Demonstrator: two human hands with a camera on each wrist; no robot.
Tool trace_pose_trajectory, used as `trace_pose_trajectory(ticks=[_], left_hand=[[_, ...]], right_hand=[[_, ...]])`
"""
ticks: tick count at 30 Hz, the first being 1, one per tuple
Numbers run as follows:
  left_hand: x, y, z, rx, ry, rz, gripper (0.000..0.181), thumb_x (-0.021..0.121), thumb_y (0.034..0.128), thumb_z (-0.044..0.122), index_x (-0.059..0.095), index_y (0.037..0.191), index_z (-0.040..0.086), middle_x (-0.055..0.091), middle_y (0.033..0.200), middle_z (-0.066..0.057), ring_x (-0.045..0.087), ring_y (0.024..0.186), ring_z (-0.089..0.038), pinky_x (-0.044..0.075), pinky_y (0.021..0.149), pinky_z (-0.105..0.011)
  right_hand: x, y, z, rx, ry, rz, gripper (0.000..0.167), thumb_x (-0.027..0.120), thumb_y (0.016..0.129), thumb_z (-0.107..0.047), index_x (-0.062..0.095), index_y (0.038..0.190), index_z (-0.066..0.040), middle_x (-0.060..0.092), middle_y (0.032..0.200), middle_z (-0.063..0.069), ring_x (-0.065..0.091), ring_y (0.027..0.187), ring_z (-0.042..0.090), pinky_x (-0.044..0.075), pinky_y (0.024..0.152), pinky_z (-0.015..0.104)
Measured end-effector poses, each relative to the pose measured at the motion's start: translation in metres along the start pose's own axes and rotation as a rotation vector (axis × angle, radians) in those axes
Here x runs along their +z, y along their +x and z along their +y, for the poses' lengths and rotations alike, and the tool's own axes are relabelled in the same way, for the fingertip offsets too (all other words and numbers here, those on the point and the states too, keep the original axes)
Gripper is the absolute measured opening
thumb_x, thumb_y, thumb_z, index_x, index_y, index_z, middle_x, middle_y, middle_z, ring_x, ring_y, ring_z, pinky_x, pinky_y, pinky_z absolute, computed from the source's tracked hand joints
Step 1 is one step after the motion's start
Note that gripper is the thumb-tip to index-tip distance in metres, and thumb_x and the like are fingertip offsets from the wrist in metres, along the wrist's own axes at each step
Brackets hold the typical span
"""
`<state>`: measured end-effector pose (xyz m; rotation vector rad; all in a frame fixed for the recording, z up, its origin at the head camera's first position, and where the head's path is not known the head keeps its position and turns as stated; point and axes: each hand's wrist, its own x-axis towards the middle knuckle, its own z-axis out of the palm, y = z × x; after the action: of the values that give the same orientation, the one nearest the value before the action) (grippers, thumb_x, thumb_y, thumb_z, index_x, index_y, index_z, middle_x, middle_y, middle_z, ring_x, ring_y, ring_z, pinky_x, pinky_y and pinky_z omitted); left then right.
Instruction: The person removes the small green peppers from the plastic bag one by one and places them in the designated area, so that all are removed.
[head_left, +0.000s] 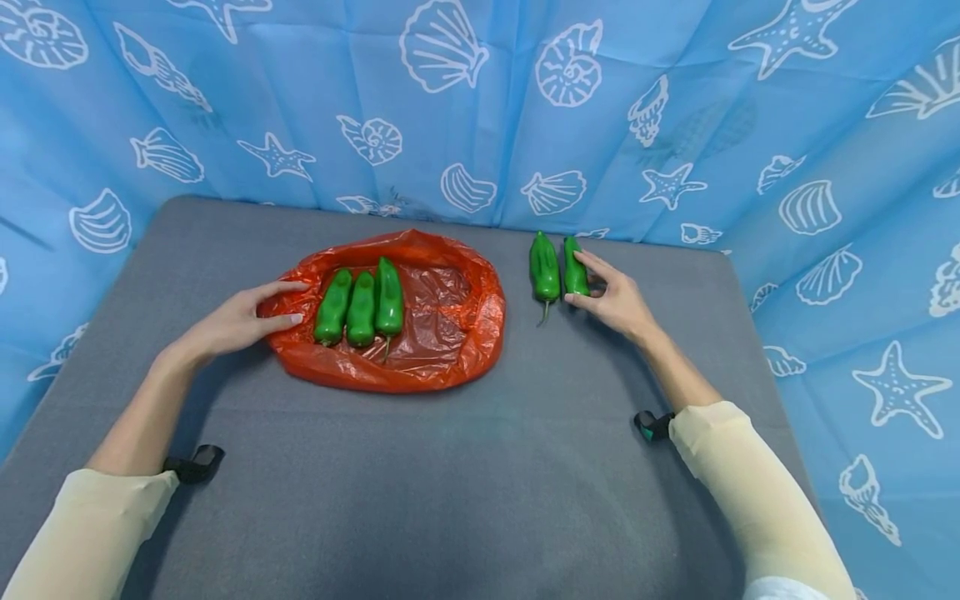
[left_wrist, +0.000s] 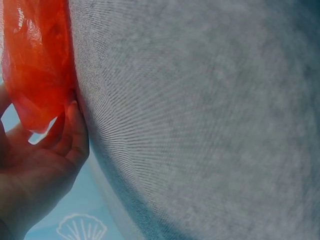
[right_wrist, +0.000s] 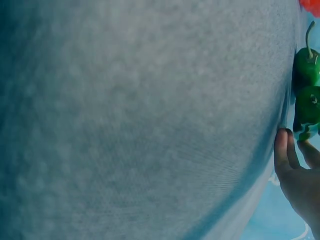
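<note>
A red plastic bag [head_left: 480, 350] lies spread with its rim rolled outward. Three green peppers, among them a left one [head_left: 333, 307], a middle one [head_left: 361, 310] and one with a stem [head_left: 389, 296], lie in its left half. My left hand [head_left: 243, 318] holds the bag's left end, thumb and forefinger over the rim. Right of the bag, a stemmed green pepper [head_left: 545, 271] lies beside another green pepper [head_left: 573, 267], which my right hand [head_left: 617, 298] grips between thumb and fingers. In the right wrist view, fingers [right_wrist: 281, 150] reach that pepper's side.
A grey cloth-covered table [head_left: 420, 492] spreads beneath everything. Behind it hangs a blue curtain [head_left: 495, 158] with white shell prints, close past the table's back edge. Black wrist devices [head_left: 197, 463] sit on both forearms.
</note>
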<state>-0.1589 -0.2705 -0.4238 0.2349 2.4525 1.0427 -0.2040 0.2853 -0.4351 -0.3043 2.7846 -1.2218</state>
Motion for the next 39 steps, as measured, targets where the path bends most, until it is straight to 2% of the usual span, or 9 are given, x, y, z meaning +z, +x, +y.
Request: trace_pose_trajectory(ticks=[7, 12, 17, 22, 25, 28, 32, 35, 39], left_hand=[[-0.0003, -0.0025, 0.0032, 0.012, -0.008, 0.01, 0.068, 0.058, 0.1002, 0.039, 0.031, 0.156, 0.011, 0.017, 0.159, -0.031, 0.018, 0.142, -0.054, 0.019, 0.108, -0.073], [-0.0005, -0.0013, 0.0037, 0.008, -0.001, 0.005, 0.069, 0.058, 0.1003, 0.039, 0.03, 0.156, 0.01, 0.017, 0.159, -0.032, 0.018, 0.142, -0.055, 0.019, 0.108, -0.073], [0.0003, -0.0008, 0.0016, 0.006, -0.004, 0.002, 0.069, 0.058, 0.1007, 0.037, 0.028, 0.156, 0.01, 0.015, 0.159, -0.032, 0.017, 0.142, -0.055, 0.019, 0.108, -0.073], [0.0014, -0.0013, 0.0006, 0.005, -0.001, 0.001, 0.07, 0.058, 0.1006, 0.038, 0.027, 0.157, 0.009, 0.016, 0.158, -0.033, 0.017, 0.142, -0.056, 0.018, 0.108, -0.073], [0.002, -0.0023, 0.0014, 0.003, -0.006, 0.002, 0.07, 0.058, 0.1003, 0.04, 0.028, 0.156, 0.009, 0.017, 0.158, -0.033, 0.018, 0.141, -0.055, 0.019, 0.108, -0.073], [0.0022, -0.0032, 0.0015, 0.006, -0.011, 0.006, 0.071, 0.058, 0.0999, 0.041, 0.029, 0.156, 0.009, 0.018, 0.158, -0.033, 0.018, 0.141, -0.055, 0.019, 0.108, -0.073], [0.0015, -0.0026, 0.0006, 0.011, -0.013, 0.011, 0.07, 0.058, 0.1, 0.04, 0.03, 0.156, 0.009, 0.019, 0.158, -0.032, 0.019, 0.142, -0.054, 0.019, 0.109, -0.073], [0.0007, -0.0014, 0.0002, 0.007, -0.01, 0.007, 0.07, 0.058, 0.1001, 0.039, 0.029, 0.156, 0.009, 0.018, 0.158, -0.032, 0.019, 0.141, -0.055, 0.019, 0.109, -0.073], [-0.0001, -0.0001, -0.0003, 0.004, -0.007, -0.003, 0.071, 0.058, 0.1005, 0.038, 0.026, 0.157, 0.009, 0.016, 0.158, -0.033, 0.017, 0.141, -0.056, 0.019, 0.108, -0.073]], right_hand=[[-0.0011, 0.0017, 0.0042, 0.005, -0.066, -0.02, 0.074, 0.077, 0.088, -0.021, 0.04, 0.153, -0.014, 0.033, 0.16, 0.005, 0.054, 0.125, 0.03, 0.052, 0.092, 0.044], [-0.0024, 0.0029, 0.0057, -0.007, -0.087, -0.055, 0.074, 0.076, 0.09, -0.023, 0.038, 0.153, -0.013, 0.032, 0.16, 0.009, 0.051, 0.127, 0.035, 0.051, 0.093, 0.048], [-0.0027, 0.0053, 0.0061, 0.02, -0.078, -0.083, 0.077, 0.075, 0.091, -0.026, 0.035, 0.155, -0.017, 0.03, 0.162, 0.007, 0.052, 0.126, 0.033, 0.05, 0.092, 0.048], [-0.0019, 0.0051, 0.0058, 0.056, -0.064, -0.087, 0.083, 0.076, 0.089, -0.03, 0.031, 0.157, -0.019, 0.041, 0.153, 0.017, 0.057, 0.118, 0.035, 0.051, 0.091, 0.047], [-0.0018, 0.0048, 0.006, 0.053, -0.058, -0.09, 0.083, 0.075, 0.09, -0.03, 0.028, 0.158, -0.018, 0.036, 0.157, 0.017, 0.055, 0.121, 0.037, 0.051, 0.092, 0.049], [-0.0018, 0.0045, 0.0063, 0.061, -0.04, -0.059, 0.081, 0.076, 0.089, -0.028, 0.032, 0.157, -0.019, 0.029, 0.162, 0.009, 0.051, 0.127, 0.036, 0.051, 0.094, 0.05], [-0.0015, 0.0034, 0.006, 0.06, -0.009, 0.017, 0.075, 0.078, 0.088, -0.025, 0.04, 0.153, -0.021, 0.039, 0.155, 0.013, 0.052, 0.125, 0.036, 0.05, 0.093, 0.052], [-0.001, 0.0022, 0.0042, 0.024, 0.023, 0.077, 0.07, 0.078, 0.088, -0.023, 0.045, 0.15, -0.019, 0.047, 0.148, 0.02, 0.053, 0.123, 0.037, 0.048, 0.094, 0.054], [0.001, -0.0005, -0.0029, -0.024, 0.054, 0.144, 0.065, 0.078, 0.088, -0.022, 0.051, 0.147, -0.018, 0.055, 0.138, 0.02, 0.057, 0.115, 0.036, 0.05, 0.091, 0.053]])
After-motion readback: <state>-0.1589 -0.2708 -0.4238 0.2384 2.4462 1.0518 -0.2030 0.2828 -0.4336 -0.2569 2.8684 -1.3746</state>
